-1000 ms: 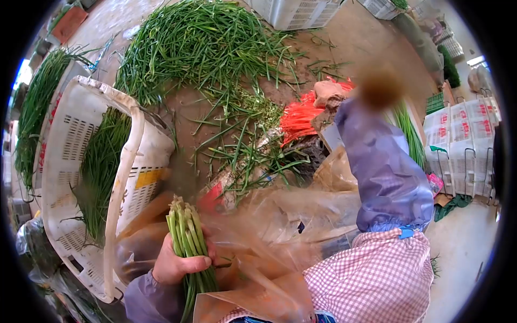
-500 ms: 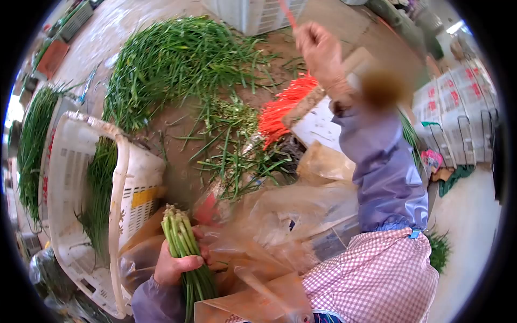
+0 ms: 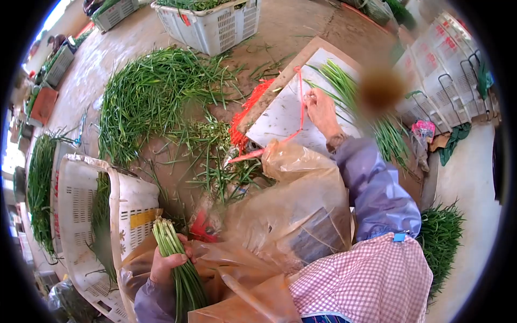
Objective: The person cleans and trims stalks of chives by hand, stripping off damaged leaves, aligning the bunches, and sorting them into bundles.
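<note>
My left hand (image 3: 166,265) is wrapped round a bunch of chives (image 3: 171,242), its pale cut ends up and the green leaves hanging down. My right hand (image 3: 321,112) is over the white board (image 3: 274,121), pinching a thin red plastic strip (image 3: 301,107). The strip's lower part trails left across the plastic sheet over my lap. More red strips (image 3: 245,121) lie in a bundle along the board's left edge. Just beyond my right hand, loose chives (image 3: 339,81) rest on the board.
A large heap of loose green leaves (image 3: 156,97) covers the floor ahead, with trimmings nearer me. A white crate (image 3: 137,196) stands at my left and another crate (image 3: 215,29) at the back. Stacked white crates (image 3: 441,75) stand right. Brown plastic (image 3: 301,210) covers my lap.
My right hand has come down from above the red bundle to the board, drawing the strip with it. The view has shifted, showing more of the board. My left hand keeps hold of the chives.
</note>
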Demonstrator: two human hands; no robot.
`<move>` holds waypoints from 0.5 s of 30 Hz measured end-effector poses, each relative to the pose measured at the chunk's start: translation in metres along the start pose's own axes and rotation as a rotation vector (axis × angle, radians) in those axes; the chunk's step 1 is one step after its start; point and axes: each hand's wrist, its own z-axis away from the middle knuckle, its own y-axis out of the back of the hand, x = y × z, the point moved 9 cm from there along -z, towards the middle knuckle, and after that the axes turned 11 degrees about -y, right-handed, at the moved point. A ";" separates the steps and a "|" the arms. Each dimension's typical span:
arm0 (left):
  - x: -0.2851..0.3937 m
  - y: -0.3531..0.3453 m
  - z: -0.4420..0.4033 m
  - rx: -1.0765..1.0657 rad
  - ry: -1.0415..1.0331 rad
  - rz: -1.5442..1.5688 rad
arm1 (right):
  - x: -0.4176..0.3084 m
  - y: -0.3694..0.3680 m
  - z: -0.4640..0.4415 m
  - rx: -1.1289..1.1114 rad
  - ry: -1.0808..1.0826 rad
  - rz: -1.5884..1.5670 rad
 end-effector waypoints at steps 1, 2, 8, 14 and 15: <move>-0.001 -0.001 0.000 -0.003 -0.003 0.009 | -0.006 0.002 0.007 0.066 0.145 0.362; -0.003 -0.001 0.001 -0.004 0.000 0.001 | 0.000 0.010 0.009 0.068 0.138 0.358; -0.008 -0.011 -0.006 -0.017 0.014 -0.010 | 0.006 0.061 -0.001 0.219 0.229 0.982; -0.023 -0.023 -0.013 -0.053 0.062 -0.033 | 0.082 0.124 -0.084 0.115 0.080 0.755; -0.024 -0.028 -0.012 -0.066 0.062 -0.026 | 0.084 0.132 -0.082 0.028 -0.044 0.707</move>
